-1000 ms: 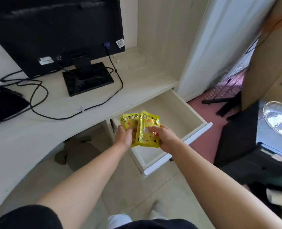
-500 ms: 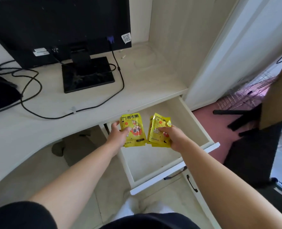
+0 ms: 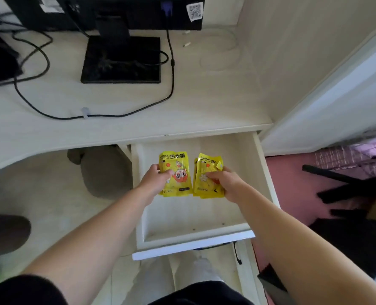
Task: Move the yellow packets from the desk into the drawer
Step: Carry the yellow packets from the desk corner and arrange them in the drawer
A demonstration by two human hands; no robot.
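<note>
The drawer (image 3: 193,249) stands pulled out from under the desk's (image 3: 138,126) front edge, near the desk's right end. Both hands reach over its back half.

The left hand (image 3: 154,180) grips 1 yellow packet (image 3: 179,172) at its left edge, thumb curled onto the printed face and fingers tucked behind it. The right hand (image 3: 226,182) grips a small stack (image 3: 205,172) of yellow packets at its right edge, thumb laid across the face and the other fingers curled behind. At least 2 layers show at the stack's left edge; the exact count cannot be told.

The packet and the stack sit side by side with a thin gap between them, their print upside down to the camera. The packet is nearer the drawer's left wall and the stack is about mid-width. Whether either touches the drawer floor cannot be told.

At the desk's back edge a monitor (image 3: 116,9) stands on a black square base (image 3: 121,60). A black cable (image 3: 172,84) drops from the monitor, runs down beside the base's right side and loops left across the desktop.
</note>
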